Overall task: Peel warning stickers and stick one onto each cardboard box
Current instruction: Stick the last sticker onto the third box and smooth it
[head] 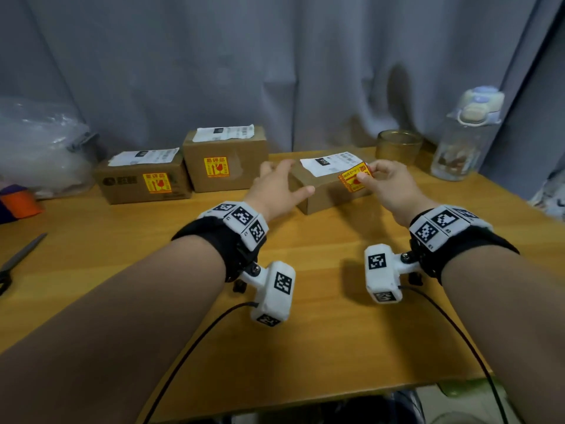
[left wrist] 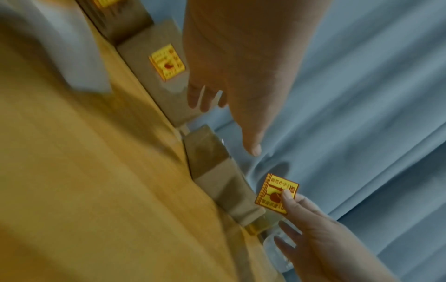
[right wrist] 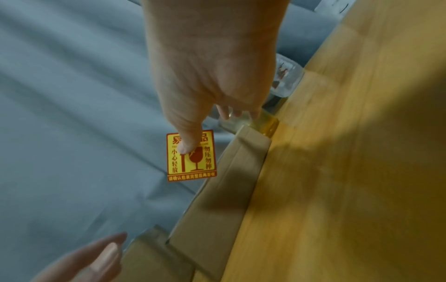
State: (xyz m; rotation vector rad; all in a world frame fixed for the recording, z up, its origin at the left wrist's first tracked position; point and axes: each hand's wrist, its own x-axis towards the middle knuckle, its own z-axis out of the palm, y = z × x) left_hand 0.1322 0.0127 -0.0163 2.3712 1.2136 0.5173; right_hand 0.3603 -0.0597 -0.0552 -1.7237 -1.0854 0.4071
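Observation:
Three cardboard boxes stand on the wooden table. The left box (head: 142, 182) and the middle box (head: 224, 162) each carry a yellow-and-red warning sticker on the front. The third box (head: 324, 191) lies in front of me with a white shipping label on top. My right hand (head: 385, 182) pinches a loose warning sticker (head: 354, 177) (right wrist: 192, 158) (left wrist: 277, 191) over that box's right end, thumb on its face. My left hand (head: 276, 186) hovers at the box's left end with fingers spread, holding nothing (left wrist: 241, 95).
A glass jar (head: 399, 146) and a clear water bottle (head: 464, 139) stand at the back right. A plastic bag (head: 39, 148) lies at the far left, scissors (head: 18, 261) near the left edge. A grey curtain hangs behind the table (head: 305, 316).

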